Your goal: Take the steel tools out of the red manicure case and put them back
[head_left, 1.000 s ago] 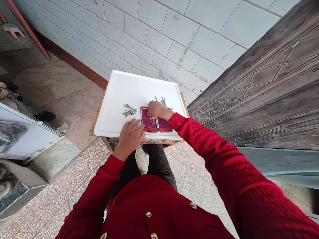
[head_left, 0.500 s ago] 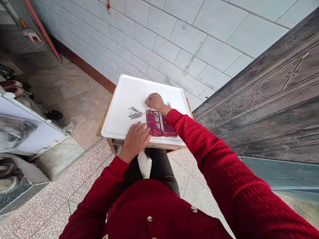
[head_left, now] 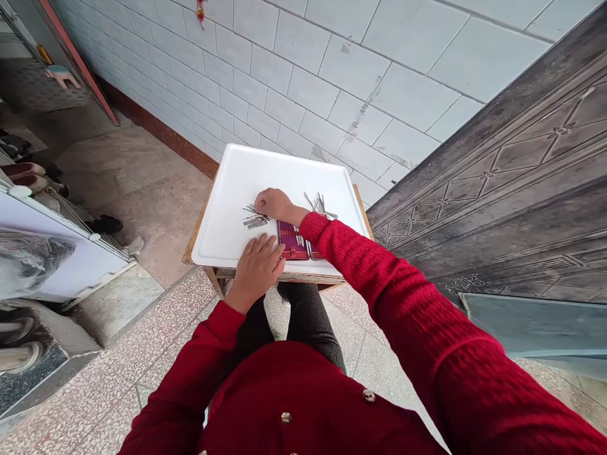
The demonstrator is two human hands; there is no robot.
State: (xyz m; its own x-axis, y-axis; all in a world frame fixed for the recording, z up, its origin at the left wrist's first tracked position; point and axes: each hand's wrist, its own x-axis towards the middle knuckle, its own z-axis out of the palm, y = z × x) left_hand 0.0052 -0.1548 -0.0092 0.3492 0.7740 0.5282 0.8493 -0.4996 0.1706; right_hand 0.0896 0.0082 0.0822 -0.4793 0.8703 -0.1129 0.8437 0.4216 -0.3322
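Note:
A dark red case [head_left: 293, 251] lies open on the white tray [head_left: 294, 165], with slim metal tools held in loops in its left half. My right sleeve covers much of its right half. My left hand [head_left: 256, 262] rests flat with fingers stretched out, its thumb side at the case's left edge. My right hand [head_left: 275, 204] is over a small pile of thin metal pieces [head_left: 256, 222] left of the case. Its fingers are pinched together, and whatever is between them is too small to name.
More thin metal tools [head_left: 322, 207] lie on the tray's right side. The tray sits on a small wooden table [head_left: 190, 245] against a tiled wall [head_left: 303, 88]. To the right stands a dark patterned door [head_left: 474, 202]; a shelf with shoes [head_left: 28, 174] is at the left.
My right hand has moved left and slightly down from above the case's top edge to the metal pile. The tools at right are now uncovered. My left hand has stayed in place.

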